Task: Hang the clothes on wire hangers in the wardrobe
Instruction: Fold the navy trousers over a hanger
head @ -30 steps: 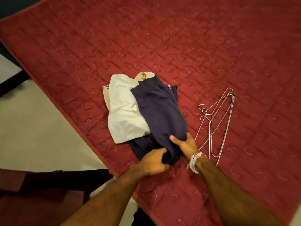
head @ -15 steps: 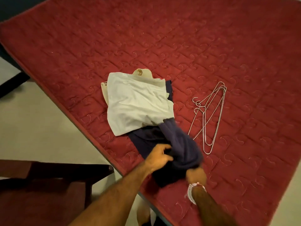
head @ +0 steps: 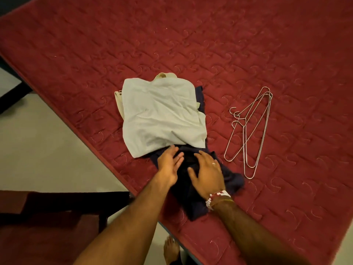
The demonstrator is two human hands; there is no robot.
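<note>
Red quilted bedspread (head: pixel 229 44) carries everything. Our left hand (head: pixel 169 165) and right hand (head: pixel 207 175) lie flat on the navy garment (head: pixel 232 181), fingers straight, grasping nothing. Its long axis runs from under the pale folded garment (head: pixel 162 115) toward us at the bed edge. Wire hangers (head: pixel 245 131) lie just right of the pile, so our right hand is nearer. We see no container or wardrobe.

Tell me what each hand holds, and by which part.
Nothing is gripped: the left hand and right hand lie open, fingers straight, on the navy garment.
</note>
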